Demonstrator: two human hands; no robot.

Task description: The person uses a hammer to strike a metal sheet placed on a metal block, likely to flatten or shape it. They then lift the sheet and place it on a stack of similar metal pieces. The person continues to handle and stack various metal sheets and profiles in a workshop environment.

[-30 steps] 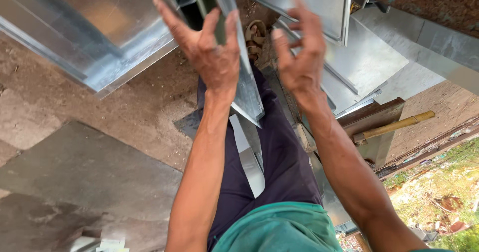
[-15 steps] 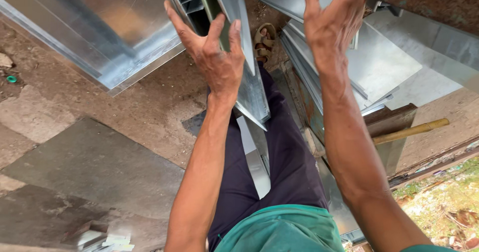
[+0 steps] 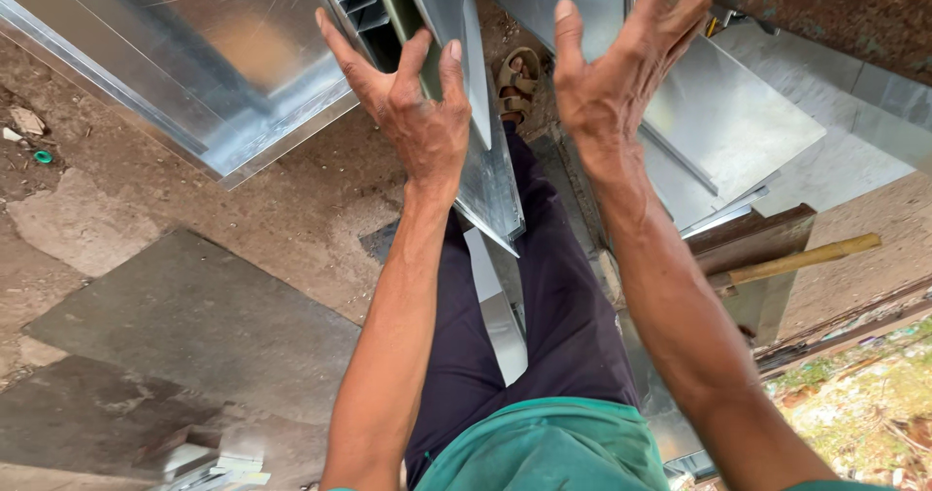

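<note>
Closest in: green shirt (image 3: 544, 452) at the bottom edge, dark trousers (image 3: 568, 306) running away from it, legs stretched out over the dirt floor (image 3: 291, 209). Seated low, by the look of it.

Between the legs: a long folded metal strip (image 3: 485, 185), standing steeply on its lower end at the thighs and leaning away toward the top edge, among further folded pieces there. Shaped already along its length, judging by the bends. Not lifted or carried, only steadied. Cannot tell how much work on it remains.

Left hand (image 3: 413, 112), arm reaching out long and nearly straight: back of the hand to the camera, fingers fanned wide and pointing up, thumb lying on the strip's near face. Loose grip at most, well spread, pressing or resting rather than clamped. Cannot tell whether the palm touches the metal behind.

Right hand (image 3: 621, 64), raised a little higher on a bent arm: palm turned inward toward the strip, fingers half curled, grip wide and holding nothing. Apart from the strip, hovering in front of the flat sheets.

Further out: one sandal (image 3: 515, 78) just beyond the strip. To the right, a stack of flat metal sheets (image 3: 738, 127) and, nearer, a rusty iron block (image 3: 762, 258) with a wooden handle (image 3: 801, 258) sticking out beside it. To the left, a large shiny duct (image 3: 194, 54) lying over the dirt, and a dark slab (image 3: 194, 326) on the floor near it.
</note>
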